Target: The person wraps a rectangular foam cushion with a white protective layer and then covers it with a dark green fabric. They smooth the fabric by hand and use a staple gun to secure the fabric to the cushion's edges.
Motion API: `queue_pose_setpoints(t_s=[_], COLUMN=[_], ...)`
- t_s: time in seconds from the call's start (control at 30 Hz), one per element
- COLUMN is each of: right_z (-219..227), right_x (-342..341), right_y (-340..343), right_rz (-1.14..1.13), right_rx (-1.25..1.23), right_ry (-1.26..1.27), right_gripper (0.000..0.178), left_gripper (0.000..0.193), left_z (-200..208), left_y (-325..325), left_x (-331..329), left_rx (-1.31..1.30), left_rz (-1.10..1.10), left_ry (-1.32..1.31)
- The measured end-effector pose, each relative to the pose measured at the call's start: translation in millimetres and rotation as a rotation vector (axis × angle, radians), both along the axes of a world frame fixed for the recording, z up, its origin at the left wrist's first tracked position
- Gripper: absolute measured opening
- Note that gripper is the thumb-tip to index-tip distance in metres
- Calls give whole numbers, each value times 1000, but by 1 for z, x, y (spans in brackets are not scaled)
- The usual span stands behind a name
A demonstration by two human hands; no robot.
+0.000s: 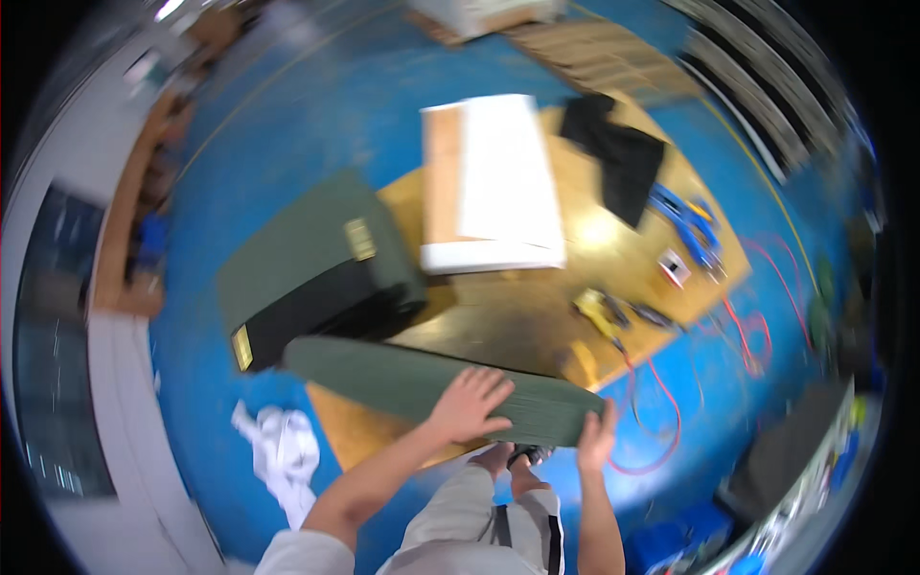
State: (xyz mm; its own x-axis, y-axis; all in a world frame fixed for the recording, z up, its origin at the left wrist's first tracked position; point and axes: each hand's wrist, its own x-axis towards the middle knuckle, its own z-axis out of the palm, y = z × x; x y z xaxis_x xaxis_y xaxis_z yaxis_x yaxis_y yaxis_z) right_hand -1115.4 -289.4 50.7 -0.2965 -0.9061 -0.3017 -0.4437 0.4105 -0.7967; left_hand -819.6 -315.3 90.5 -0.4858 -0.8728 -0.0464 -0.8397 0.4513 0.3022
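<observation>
A long dark-green padded piece [383, 374] with rounded ends lies across the near side of the yellow-brown table [498, 297]. My left hand [470, 404] rests flat on its upper face, fingers stretched out. At its right end, my right hand [596, 436] is closed round the edge, the thumb on top. Just beyond its left end stands a large green upholstered block [297, 244] with a black underside and gold-coloured plates. The picture is somewhat blurred by motion.
White sheets over brown board [508, 172] lie on the far part of the table, beside a black cloth [623, 168]. To the right are a yellow hand tool [599, 311], red hoses [676, 422] and a blue tool [685, 225]. White cloth [283, 446] hangs or lies at left.
</observation>
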Motion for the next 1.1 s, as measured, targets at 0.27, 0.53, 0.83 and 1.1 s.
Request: queue_pose_setpoints(t_s=[0.27, 0.53, 0.83, 1.1], right_z=[-31, -17, -1, -18], right_x=[0, 4, 24, -3], right_y=[9, -92, -216, -203], right_rz=[50, 222, 634, 719], right_rx=[-187, -217, -404, -445], right_ry=[122, 185, 299, 415], right_gripper=[50, 35, 25, 36], left_gripper=[71, 55, 44, 33], left_z=[14, -2, -23, -41], left_y=[48, 72, 255, 282], left_x=[310, 318, 140, 129], left_rx=[10, 101, 96, -178], left_rz=[1072, 1550, 1909, 1755], left_ry=[-339, -139, -185, -26])
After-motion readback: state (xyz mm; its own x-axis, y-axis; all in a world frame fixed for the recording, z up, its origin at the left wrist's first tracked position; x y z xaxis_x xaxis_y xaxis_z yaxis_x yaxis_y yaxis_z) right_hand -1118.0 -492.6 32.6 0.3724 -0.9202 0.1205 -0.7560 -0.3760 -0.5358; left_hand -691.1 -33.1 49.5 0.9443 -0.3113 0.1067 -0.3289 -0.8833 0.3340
